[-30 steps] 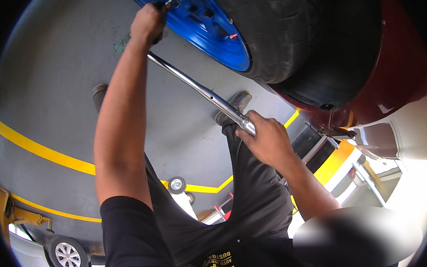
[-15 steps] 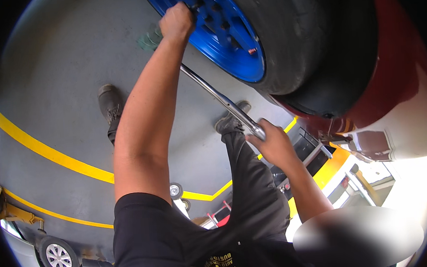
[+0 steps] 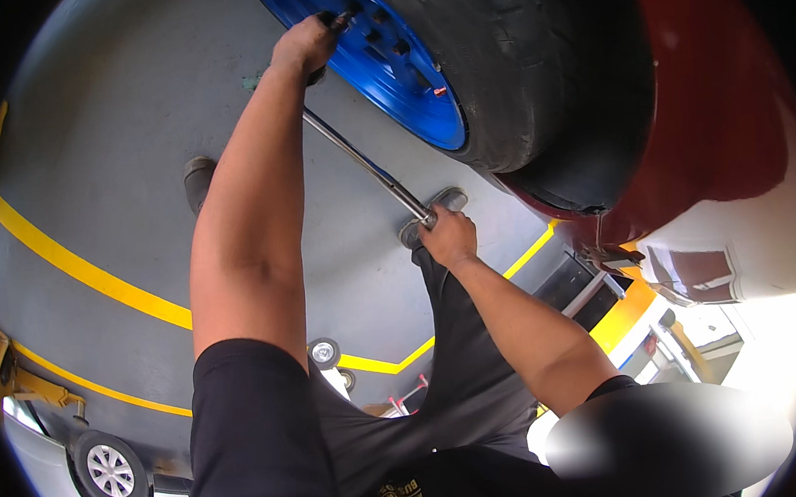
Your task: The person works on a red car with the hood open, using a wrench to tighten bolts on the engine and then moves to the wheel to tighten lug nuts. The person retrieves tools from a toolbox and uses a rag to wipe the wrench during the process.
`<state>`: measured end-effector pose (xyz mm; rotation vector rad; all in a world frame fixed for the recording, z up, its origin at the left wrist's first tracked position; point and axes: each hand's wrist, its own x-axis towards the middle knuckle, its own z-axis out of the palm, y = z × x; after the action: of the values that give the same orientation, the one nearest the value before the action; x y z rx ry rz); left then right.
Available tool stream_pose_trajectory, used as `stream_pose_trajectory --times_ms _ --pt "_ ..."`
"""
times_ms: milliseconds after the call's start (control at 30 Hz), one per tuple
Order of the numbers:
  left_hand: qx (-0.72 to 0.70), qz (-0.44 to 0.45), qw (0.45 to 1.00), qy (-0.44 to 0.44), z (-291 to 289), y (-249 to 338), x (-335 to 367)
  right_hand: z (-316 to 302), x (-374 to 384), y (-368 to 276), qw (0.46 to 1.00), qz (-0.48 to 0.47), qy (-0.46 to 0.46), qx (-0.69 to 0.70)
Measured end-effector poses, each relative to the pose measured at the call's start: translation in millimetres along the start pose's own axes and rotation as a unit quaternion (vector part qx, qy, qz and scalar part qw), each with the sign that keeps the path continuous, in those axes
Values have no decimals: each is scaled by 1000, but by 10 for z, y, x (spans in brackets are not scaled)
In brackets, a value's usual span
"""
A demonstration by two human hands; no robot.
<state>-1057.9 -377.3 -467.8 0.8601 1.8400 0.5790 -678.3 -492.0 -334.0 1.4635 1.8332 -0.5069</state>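
Observation:
My left hand (image 3: 304, 46) is closed around the head end of a long chrome socket wrench (image 3: 354, 149), right at the hub of a blue wheel (image 3: 436, 123). A dark socket end sticks out past the fingers toward the dark lug nuts (image 3: 401, 47). Most of the wrench head is hidden by the hand. Lower down and to the right, my right hand (image 3: 450, 236) grips the end of the wrench's handle. A black tyre (image 3: 516, 86) surrounds the wheel, which is mounted on a dark red vehicle (image 3: 728, 128).
Yellow lines (image 3: 99, 271) cross the grey floor. My shoe (image 3: 450, 200) stands below the wrench handle. A small green thing (image 3: 249, 82) lies beyond my left wrist. At the lower left is another car's wheel (image 3: 111, 471), near a yellow metal arm (image 3: 47, 388).
My right hand has swung the wrench handle up and to the left, and more of my right forearm shows. My left hand stays at the wheel hub. The whole view has shifted slightly.

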Motion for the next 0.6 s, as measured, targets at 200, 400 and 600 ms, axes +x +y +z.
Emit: stream_pose_trajectory --times_ms 200,400,600 --pt "50 9 997 65 200 -71 10 427 413 -90 997 -45 22 62" --pt "106 -22 990 87 169 74 -156 745 677 -45 989 -95 52 99" --pt "105 -15 990 93 123 39 -120 687 595 1 990 -72 28 116"
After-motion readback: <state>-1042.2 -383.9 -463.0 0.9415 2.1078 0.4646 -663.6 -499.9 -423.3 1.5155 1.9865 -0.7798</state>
